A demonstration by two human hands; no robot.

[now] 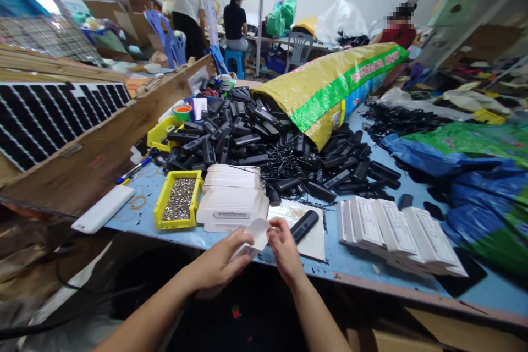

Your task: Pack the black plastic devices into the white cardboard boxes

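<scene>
A small white cardboard box with a raised end flap is at the table's front edge. My left hand is closed round its body, thumb and fingers on opposite sides. At the flap, the fingers of my right hand are bent together and touch its edge. Just beyond my right hand, a black oblong plastic device lies on a white board. A stack of flat white cartons stands behind my left hand, printed on the front.
Filled-looking white boxes stand in rows at right. A yellow bin holds small metal parts. Black devices heap up behind, beside a yellow-green sack. A white phone-like slab lies left. Several people work farther back.
</scene>
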